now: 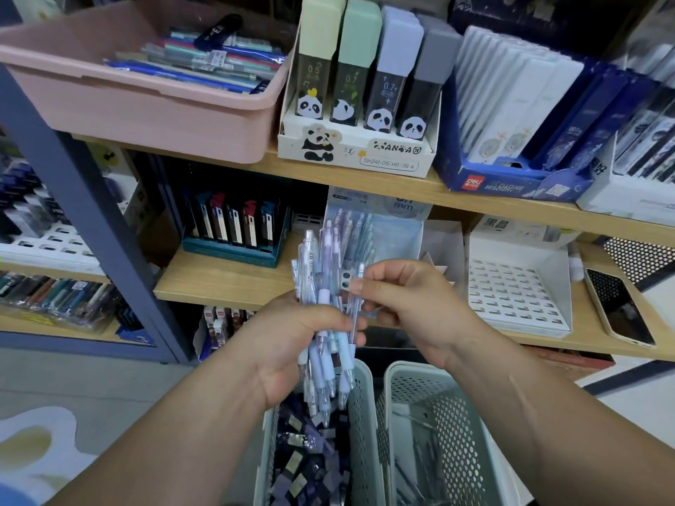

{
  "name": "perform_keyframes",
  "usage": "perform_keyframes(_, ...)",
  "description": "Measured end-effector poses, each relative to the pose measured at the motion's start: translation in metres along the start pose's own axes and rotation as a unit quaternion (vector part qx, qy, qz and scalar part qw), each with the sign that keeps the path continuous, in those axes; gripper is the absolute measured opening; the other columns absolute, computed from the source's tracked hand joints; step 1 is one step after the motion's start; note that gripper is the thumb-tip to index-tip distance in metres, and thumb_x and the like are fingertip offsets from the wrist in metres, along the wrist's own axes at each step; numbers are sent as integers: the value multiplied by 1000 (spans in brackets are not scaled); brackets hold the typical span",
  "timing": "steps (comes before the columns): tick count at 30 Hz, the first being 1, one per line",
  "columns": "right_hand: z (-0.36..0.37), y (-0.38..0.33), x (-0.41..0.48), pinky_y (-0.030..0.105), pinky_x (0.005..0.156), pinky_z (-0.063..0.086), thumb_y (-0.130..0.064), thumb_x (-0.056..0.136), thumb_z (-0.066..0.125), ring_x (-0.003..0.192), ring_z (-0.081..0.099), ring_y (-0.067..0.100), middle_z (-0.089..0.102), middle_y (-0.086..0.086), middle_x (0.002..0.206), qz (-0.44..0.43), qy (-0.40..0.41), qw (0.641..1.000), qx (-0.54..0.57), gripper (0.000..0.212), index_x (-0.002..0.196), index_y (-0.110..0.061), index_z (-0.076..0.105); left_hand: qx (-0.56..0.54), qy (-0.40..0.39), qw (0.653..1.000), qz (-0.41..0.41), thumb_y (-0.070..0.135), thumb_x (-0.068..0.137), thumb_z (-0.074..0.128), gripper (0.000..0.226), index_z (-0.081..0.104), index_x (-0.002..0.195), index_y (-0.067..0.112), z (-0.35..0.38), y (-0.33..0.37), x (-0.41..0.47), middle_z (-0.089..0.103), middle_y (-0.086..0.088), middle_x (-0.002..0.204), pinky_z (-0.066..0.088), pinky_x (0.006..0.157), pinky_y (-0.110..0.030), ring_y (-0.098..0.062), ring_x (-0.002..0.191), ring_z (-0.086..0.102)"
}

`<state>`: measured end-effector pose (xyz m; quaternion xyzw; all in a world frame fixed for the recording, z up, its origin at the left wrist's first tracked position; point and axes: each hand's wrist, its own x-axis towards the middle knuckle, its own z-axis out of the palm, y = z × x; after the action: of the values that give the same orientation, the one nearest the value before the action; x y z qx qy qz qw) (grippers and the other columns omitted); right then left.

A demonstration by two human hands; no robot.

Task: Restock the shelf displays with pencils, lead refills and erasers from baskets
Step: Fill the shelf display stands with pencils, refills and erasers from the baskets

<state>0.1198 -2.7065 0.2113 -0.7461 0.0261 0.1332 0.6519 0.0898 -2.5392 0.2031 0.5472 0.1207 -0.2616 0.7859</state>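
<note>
1. Bundle of mechanical pencils [321, 272]: held upright at the centre of the frame, tips down, directly above the left basket [365, 396].
2. Left hand [292, 345]: fingers and thumb are wrapped round the middle of the bundle.
3. Right hand [405, 304]: a single clear pencil [354, 304] at the bundle's right edge is pinched between thumb and forefinger; the other fingers are loosely curled.
4. Left basket: perforated, at lower centre, filled with small dark packets.
5. Right basket [449, 407]: set just beside the left one; its thin dark contents cannot be made out.
6. Pencil display box [394, 228]: seen behind the bundle on the middle shelf, stocked with similar pencils.
7. White slotted tray [518, 297]: placed right of centre on the same shelf, with a phone [621, 308] laid beside it.
8. Panda lead-refill box [358, 151] and pink tub [146, 104]: shown at upper centre and upper left, on the top shelf.
</note>
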Motion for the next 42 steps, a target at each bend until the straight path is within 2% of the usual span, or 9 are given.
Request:
perform_keyframes(4, 1, 5, 3, 17, 49, 44, -5, 83, 78, 61, 59, 11, 68, 3, 71, 3, 16, 999, 28, 16, 95, -11, 69, -22, 28, 999, -24, -6, 79, 67, 30, 72, 108, -1, -4, -6, 7, 74, -23, 103, 60, 77, -37, -28, 80, 72)
perform_keyframes(7, 0, 8, 6, 21, 55, 47, -6, 86, 77, 65, 61, 12, 71, 3, 75, -6, 28, 999, 25, 21, 103, -14, 67, -69, 55, 995, -41, -6, 79, 69, 36, 68, 115, -3, -8, -8, 14, 73, -23, 102, 61, 67, -36, -30, 79, 72)
perform_keyframes(11, -6, 9, 10, 26, 60, 50, -7, 87, 77, 70, 63, 16, 72, 6, 75, -35, 68, 997, 12, 24, 104, -19, 65, -120, 93, 988, -42, -7, 86, 62, 25, 63, 107, 6, -10, -7, 20, 73, -13, 82, 59, 81, -42, -24, 71, 69)
perform_keyframes(14, -15, 4, 12, 31, 63, 52, -5, 87, 76, 66, 61, 20, 71, 12, 73, -80, 110, 991, 18, 23, 103, -16, 65, -145, 99, 983, -49, -6, 87, 61, 21, 63, 99, 11, -13, -5, 23, 72, -9, 77, 60, 59, -32, -20, 63, 69)
perform_keyframes(17, -24, 4, 15, 38, 69, 54, -7, 87, 77, 64, 62, 21, 70, 14, 71, -130, 152, 980, -5, 23, 101, -20, 65, -165, 104, 979, -52, -5, 88, 60, 19, 62, 94, 12, -14, -3, 23, 71, -8, 75, 58, 51, -29, -18, 60, 69)
perform_keyframes(21, -24, 5, 16, 44, 76, 56, -8, 87, 77, 70, 64, 20, 71, 7, 73, -189, 170, 966, -47, 25, 99, -25, 62, -167, 115, 978, -49, -5, 87, 62, 17, 63, 85, 13, -14, 0, 20, 70, -8, 76, 57, 61, -32, -19, 66, 68)
perform_keyframes(31, -15, 3, 25, 29, 79, 57, -1, 84, 75, 81, 66, 19, 70, 3, 90, -261, 179, 939, -133, 29, 103, -21, 66, -170, 132, 976, -21, -3, 87, 63, 17, 65, 81, 13, -16, 6, 13, 70, -9, 66, 46, 99, -43, -23, 74, 62)
perform_keyframes(37, -9, -2, 43, 23, 79, 55, -3, 84, 74, 80, 64, 6, 67, -9, 89, -269, 191, 928, -176, 34, 97, -32, 63, -181, 121, 976, -27, -3, 85, 66, 16, 65, 85, 12, -14, 6, 15, 71, -10, 70, 51, 87, -40, -22, 74, 65)
perform_keyframes(42, -10, 6, 57, 17, 81, 49, -8, 83, 74, 83, 59, -1, 66, -12, 88, -271, 201, 905, -259, 27, 99, -29, 67, -195, 117, 974, -26, -4, 83, 67, 17, 66, 89, 12, -18, 6, 16, 72, -10, 80, 56, 75, -38, -21, 75, 69)
